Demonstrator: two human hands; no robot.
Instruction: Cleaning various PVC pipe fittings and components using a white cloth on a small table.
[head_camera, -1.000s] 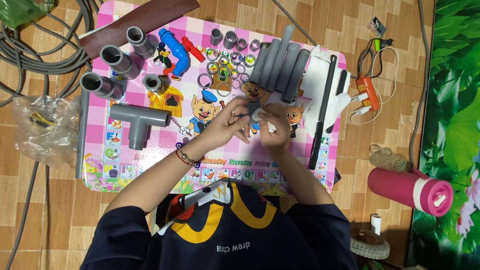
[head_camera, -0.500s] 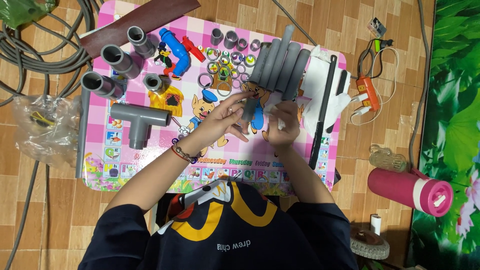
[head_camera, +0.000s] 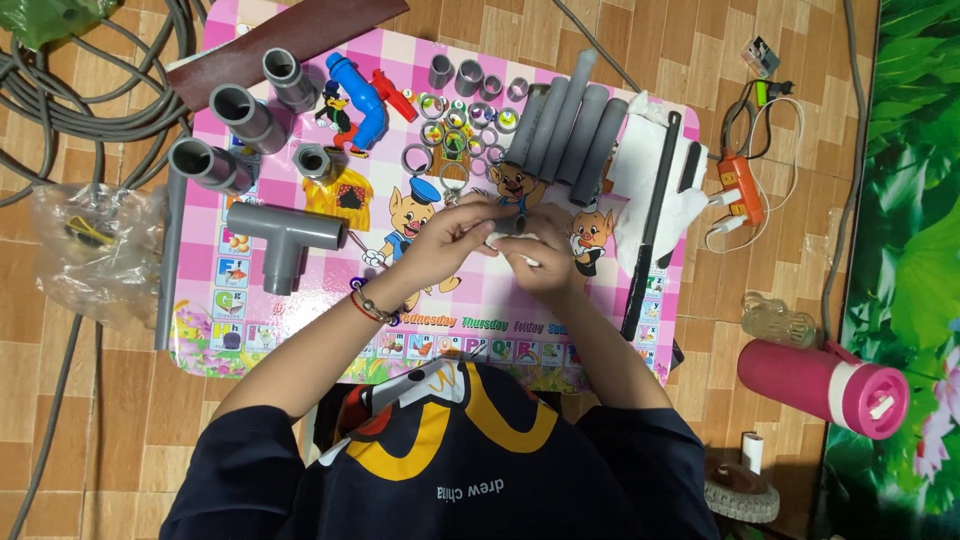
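Note:
My left hand (head_camera: 445, 235) and my right hand (head_camera: 550, 255) meet over the middle of a pink cartoon-print mat (head_camera: 300, 335). Between their fingertips they pinch a small white roll (head_camera: 497, 238). A thin white strip (head_camera: 525, 259) sticks out beside my right fingers. A beaded bracelet (head_camera: 368, 303) is on my left wrist. Several grey pipe lengths (head_camera: 575, 125) lie just beyond my hands. What sits under my right palm is hidden.
On the mat lie a grey tee fitting (head_camera: 285, 240), wide grey couplings (head_camera: 240, 115), a blue fitting (head_camera: 360, 95), small rings (head_camera: 455, 125) and a black rod (head_camera: 650, 225). Cables (head_camera: 80, 90) and a plastic bag (head_camera: 85, 250) are left; an orange power strip (head_camera: 742, 190) and pink bottle (head_camera: 825, 385) right.
Both hands stayed at the mat's middle. Their fingers have shifted around the small white roll, and the white strip now shows beside my right fingers.

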